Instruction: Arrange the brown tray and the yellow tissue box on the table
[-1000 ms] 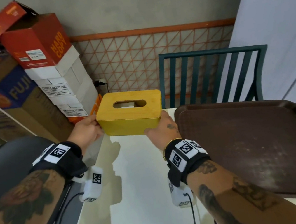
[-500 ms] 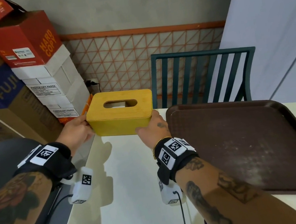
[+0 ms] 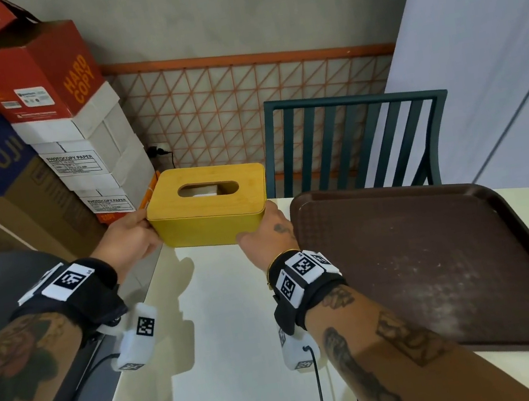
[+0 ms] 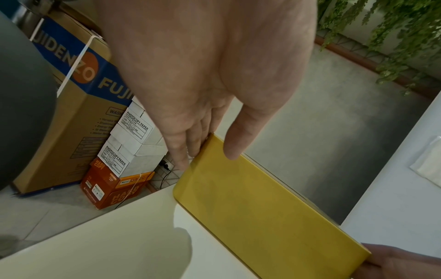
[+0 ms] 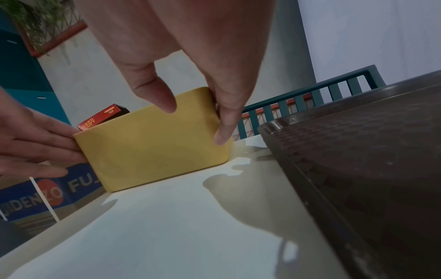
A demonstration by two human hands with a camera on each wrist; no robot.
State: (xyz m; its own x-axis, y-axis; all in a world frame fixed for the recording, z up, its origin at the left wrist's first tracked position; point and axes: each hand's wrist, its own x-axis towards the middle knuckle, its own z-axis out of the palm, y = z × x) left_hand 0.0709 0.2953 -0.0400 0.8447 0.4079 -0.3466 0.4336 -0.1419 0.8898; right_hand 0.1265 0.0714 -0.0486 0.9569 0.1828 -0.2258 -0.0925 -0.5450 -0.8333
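Yellow tissue box (image 3: 210, 207) came down between both hands (image 3: 130, 237) (each grasping an end), now landing on tabletop (image 3: 227, 327) corner left of brown tray (image 3: 438, 259).

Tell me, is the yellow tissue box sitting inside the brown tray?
No. In the head view the yellow tissue box stands on the table's far left corner, beside the brown tray, held between both hands.
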